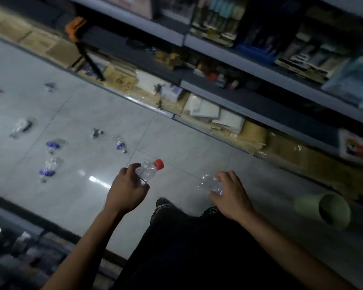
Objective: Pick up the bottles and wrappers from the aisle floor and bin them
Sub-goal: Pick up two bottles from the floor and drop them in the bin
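head view: tilted and motion-blurred; shelf goods [249, 65] at upper right can't be read
left hand [127, 188]: curled round a clear bottle with red cap [150, 169], lower centre
right hand [230, 194]: fingers closed on a crumpled clear bottle [211, 183], cap hidden or off, can't be told
held count: 2 bottles, one per hand
floor litter: about six bottles or wrappers seen at left, e.g. blue-labelled bottle [47, 170], another [121, 144], a clear one [20, 126]; small scraps at the far left edge too blurred to be sorted
bin [325, 209]: pale green, at lower right beside the shelf base, mouth facing the camera
cut off: both forearms by the bottom edge
room: bare tile [176, 139] between litter and bin; shelving along upper right, dark edge at lower left
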The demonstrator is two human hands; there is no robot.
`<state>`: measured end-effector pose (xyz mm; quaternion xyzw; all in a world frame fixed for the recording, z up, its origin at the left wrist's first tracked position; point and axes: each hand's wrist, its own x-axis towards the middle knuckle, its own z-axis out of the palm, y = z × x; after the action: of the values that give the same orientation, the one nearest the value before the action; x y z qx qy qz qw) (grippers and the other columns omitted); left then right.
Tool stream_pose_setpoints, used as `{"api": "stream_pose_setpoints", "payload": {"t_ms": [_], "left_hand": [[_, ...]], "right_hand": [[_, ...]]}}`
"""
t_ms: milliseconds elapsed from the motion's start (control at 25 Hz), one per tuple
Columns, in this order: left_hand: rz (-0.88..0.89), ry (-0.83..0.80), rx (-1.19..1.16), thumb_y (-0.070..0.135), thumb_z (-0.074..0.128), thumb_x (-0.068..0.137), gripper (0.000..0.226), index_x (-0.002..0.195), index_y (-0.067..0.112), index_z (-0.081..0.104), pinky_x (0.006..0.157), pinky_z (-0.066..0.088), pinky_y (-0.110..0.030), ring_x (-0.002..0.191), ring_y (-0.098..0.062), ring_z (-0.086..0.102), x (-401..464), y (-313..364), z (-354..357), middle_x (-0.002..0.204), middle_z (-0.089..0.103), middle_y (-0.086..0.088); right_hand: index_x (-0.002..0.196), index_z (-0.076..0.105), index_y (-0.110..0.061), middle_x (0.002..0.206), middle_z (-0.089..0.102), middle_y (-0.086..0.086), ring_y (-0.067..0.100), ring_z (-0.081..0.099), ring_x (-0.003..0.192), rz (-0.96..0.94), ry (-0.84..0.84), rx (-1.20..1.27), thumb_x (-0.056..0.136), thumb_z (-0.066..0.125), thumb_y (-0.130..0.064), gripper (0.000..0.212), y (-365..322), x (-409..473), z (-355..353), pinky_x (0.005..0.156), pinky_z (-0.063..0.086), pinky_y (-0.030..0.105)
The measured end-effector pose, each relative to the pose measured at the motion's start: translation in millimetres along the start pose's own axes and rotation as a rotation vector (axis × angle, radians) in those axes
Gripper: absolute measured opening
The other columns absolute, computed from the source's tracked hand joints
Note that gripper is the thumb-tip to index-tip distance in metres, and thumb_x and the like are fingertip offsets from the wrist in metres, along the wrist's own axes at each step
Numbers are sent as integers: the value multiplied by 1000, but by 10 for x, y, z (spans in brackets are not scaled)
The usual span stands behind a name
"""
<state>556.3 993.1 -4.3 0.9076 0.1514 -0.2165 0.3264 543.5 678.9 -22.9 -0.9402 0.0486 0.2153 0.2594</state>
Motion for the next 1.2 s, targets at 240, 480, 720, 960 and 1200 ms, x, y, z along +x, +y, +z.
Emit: {"api": "stream_pose_setpoints", "payload": {"t_ms": [240, 480, 720, 960, 1200], "left_hand": [[306, -181, 241, 39, 59, 69, 73, 139, 21, 49, 85, 51, -41, 103, -37, 60, -75, 1258, 757, 124, 59, -15], [604, -340, 427, 40, 59, 69, 74, 139, 19, 50, 82, 50, -41, 99, -37, 59, -677, 2500, 2142, 117, 59, -16], [828, -490, 558, 27, 76, 78, 71, 143, 18, 48, 87, 49, -45, 110, -38, 57, -1328, 3520, 3416, 126, 57, -17], [845, -629, 587, 28, 75, 80, 71, 144, 26, 44, 92, 51, -42, 114, -28, 57, -1629, 4405, 4235, 129, 54, -9], [894, -706, 597, 14, 71, 82, 67, 145, 19, 46, 84, 41, -28, 105, -13, 50, -1521, 5548, 5178, 127, 56, -9]], "right_hand": [[112, 61, -18, 109, 55, 2, 26, 58, 103, 265, 299, 235, 77, 75, -21, 38, 1228, -952, -271, 88, 50, 38], [115, 60, -7, 110, 57, 15, 34, 57, 102, 540, 489, 435, 83, 60, -37, 44, 2631, -2095, -320, 89, 48, 44], [127, 54, -8, 121, 51, 9, 23, 51, 111, 828, 617, 603, 89, 69, -24, 44, 3659, -2968, -396, 93, 43, 31], [136, 50, -13, 119, 40, -3, 18, 50, 111, 955, 694, 740, 88, 72, -21, 53, 4230, -3188, -599, 90, 48, 31], [128, 55, -12, 116, 45, 1, 20, 54, 103, 1055, 772, 789, 83, 76, -12, 50, 4984, -2974, -1181, 85, 54, 34]]}}
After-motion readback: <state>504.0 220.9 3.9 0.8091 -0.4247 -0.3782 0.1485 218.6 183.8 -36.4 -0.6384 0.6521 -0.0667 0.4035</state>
